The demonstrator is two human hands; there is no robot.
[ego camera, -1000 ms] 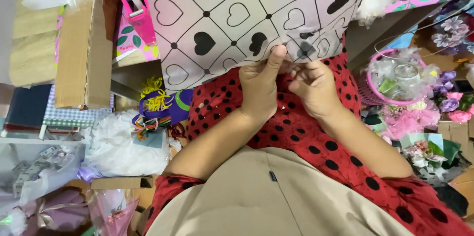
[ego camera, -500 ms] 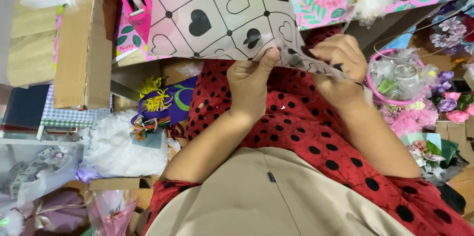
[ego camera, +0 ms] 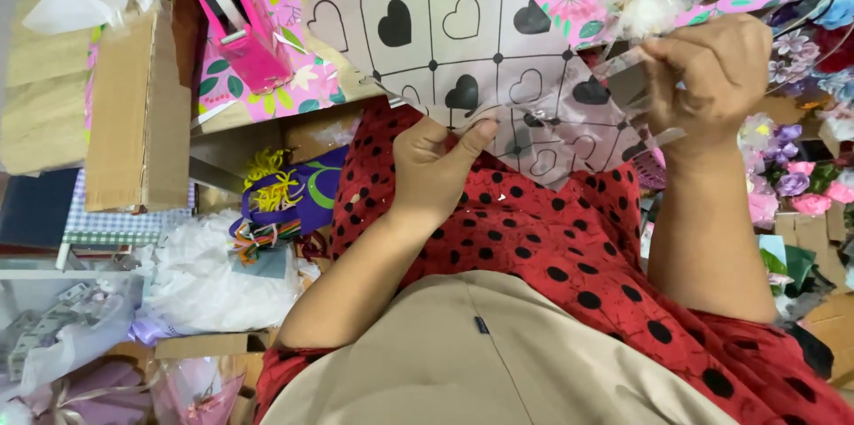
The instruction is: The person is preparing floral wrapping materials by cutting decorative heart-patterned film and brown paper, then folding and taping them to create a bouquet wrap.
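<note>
A box wrapped in pale paper with a grid of black and outlined hearts (ego camera: 445, 24) rests on my lap over red cloth with black dots (ego camera: 551, 238). My left hand (ego camera: 436, 171) presses the wrapped box's near edge with the thumb on the paper. My right hand (ego camera: 707, 78) is raised to the right, pinching a strip of clear tape (ego camera: 623, 64) that stretches back toward the paper.
A pink tape dispenser (ego camera: 236, 20) lies on floral pink paper (ego camera: 267, 87) at upper left. Cardboard pieces (ego camera: 133, 113) stand left. White tissue (ego camera: 209, 274), a purple bag (ego camera: 298, 198) and artificial flowers (ego camera: 801, 167) crowd the sides.
The heart-pattern box has tilted and shifted up and away. My right hand moved right and up from the paper's edge, drawing the clear tape out; my left hand stayed at the edge.
</note>
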